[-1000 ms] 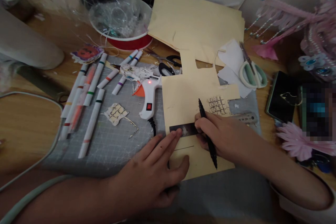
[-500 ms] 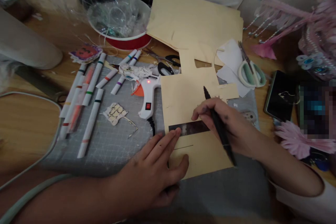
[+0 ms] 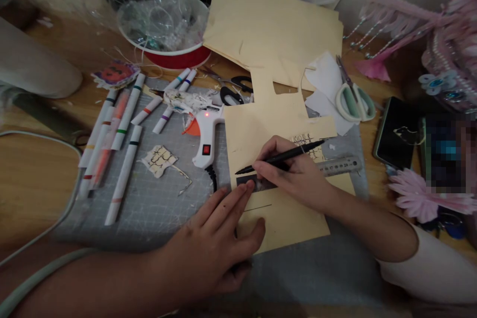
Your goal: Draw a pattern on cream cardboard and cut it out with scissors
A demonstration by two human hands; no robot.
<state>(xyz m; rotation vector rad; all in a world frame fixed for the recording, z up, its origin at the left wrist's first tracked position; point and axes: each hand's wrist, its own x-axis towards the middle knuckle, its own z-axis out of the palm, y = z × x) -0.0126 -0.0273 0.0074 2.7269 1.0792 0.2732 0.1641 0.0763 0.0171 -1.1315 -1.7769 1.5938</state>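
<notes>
A black pen [image 3: 303, 149] is held in my right hand [image 3: 298, 179], its tip at the paper just above the left end of a metal ruler [image 3: 338, 166]. The ruler lies across a cut sheet of cream paper [image 3: 257, 129]; my right hand hides its middle. My left hand [image 3: 219, 233] lies flat, fingers stretched, with two fingertips pressing on the ruler's left end. Below the ruler runs a short dark line on the paper. Partly hidden behind the pen is a patch of small drawn loops [image 3: 300, 138].
Left of the paper are a white glue gun [image 3: 206, 139], its light red, several markers [image 3: 124, 176] and a patterned cutout [image 3: 159, 160]. Behind stand a red-and-white bowl [image 3: 175, 59] and cream sheets [image 3: 276, 25]. Scissors [image 3: 354, 99] and a phone [image 3: 397, 126] lie right.
My right hand has moved left and turned the pen, bringing its tip down near the ruler's left end. The ruler's right part has come into view. My left hand stays in place.
</notes>
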